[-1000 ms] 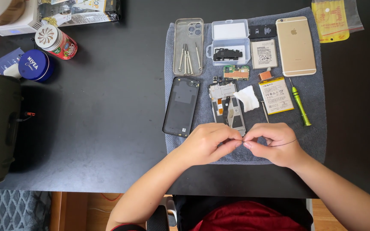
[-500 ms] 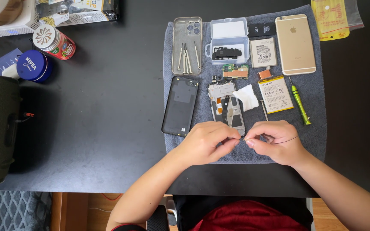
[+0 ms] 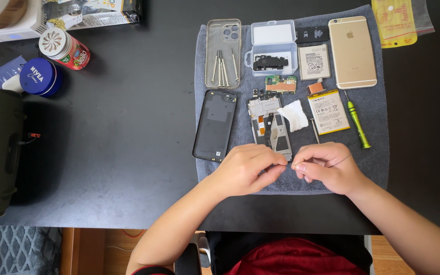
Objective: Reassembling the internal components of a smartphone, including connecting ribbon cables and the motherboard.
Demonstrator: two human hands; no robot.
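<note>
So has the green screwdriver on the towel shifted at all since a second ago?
No. The green screwdriver lies in the same spot beside the yellow-labelled battery, both hands well away from it.

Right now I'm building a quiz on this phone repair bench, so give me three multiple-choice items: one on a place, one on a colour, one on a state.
1. Where does the green-handled screwdriver lie?
A. right of the yellow-labelled battery
B. inside the clear phone case
C. on the bare black table

2. What colour is the round tin at far left?
A. red
B. blue
C. gold

3. How do the left hand and right hand stand?
A. spread flat on the towel
B. fingertips brought together, pinching something small
C. each gripping a phone

Answers
1. A: it sits on the grey towel just right of that battery.
2. B: its lid is dark blue.
3. B: the fingertips meet below the opened phone frame; what they pinch is too small to identify.
</note>
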